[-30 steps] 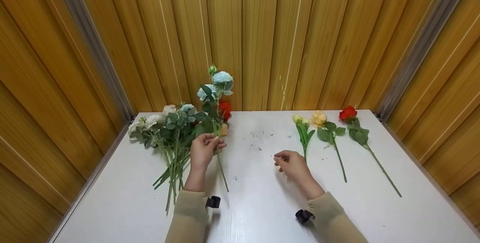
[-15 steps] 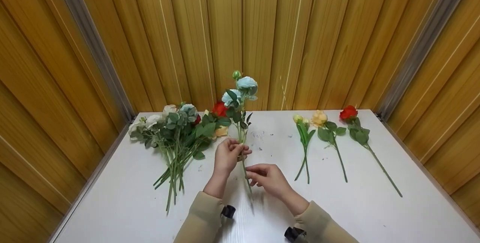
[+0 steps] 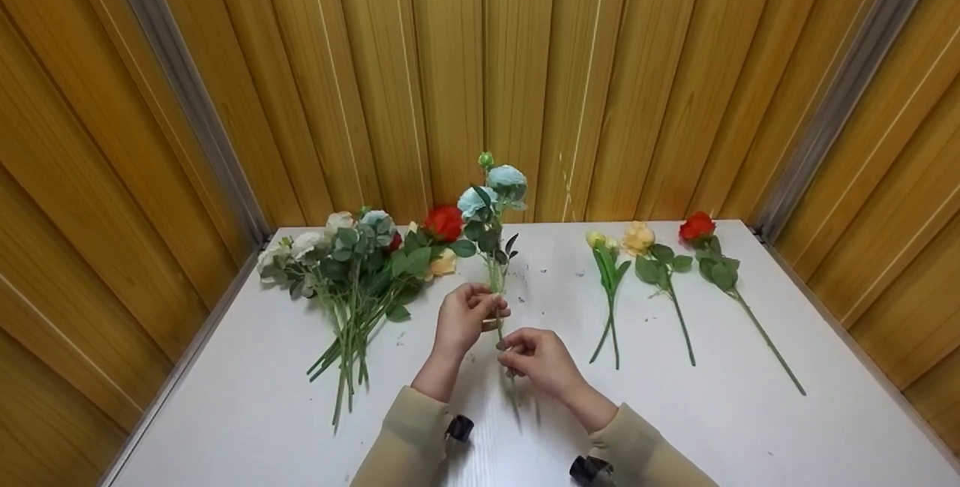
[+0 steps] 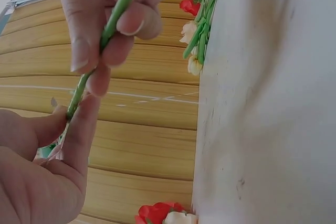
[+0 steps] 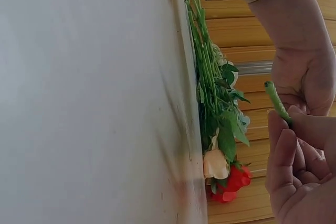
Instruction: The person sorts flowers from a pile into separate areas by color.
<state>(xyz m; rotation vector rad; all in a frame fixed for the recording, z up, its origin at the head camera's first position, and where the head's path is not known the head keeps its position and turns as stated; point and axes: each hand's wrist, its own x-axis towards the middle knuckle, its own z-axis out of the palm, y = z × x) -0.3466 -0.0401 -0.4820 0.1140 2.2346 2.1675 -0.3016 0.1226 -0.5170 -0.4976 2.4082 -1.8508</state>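
Note:
A stem of pale blue artificial roses point(image 3: 505, 181), with a green bud on top and dark leaves, stands upright above the middle of the table. My left hand point(image 3: 461, 322) pinches its green stem between thumb and fingers. Just below, my right hand point(image 3: 544, 361) pinches the same stem nearer its lower end. In the left wrist view both hands grip the green stem point(image 4: 118, 17), one above the other. The cut stem end point(image 5: 275, 98) pokes out of my right fingers in the right wrist view.
At left on the white table point(image 3: 247, 404) lies a pile of artificial flowers point(image 3: 352, 269), white, blue, red and peach. To the right lie a yellow tulip point(image 3: 606, 269), a peach rose point(image 3: 639, 238) and a red rose point(image 3: 697, 227). A wood-panelled wall point(image 3: 517, 82) stands behind.
My left hand has carried the blue roses rightward from beside the pile to the middle. My right hand has come left and taken hold of the lower stem.

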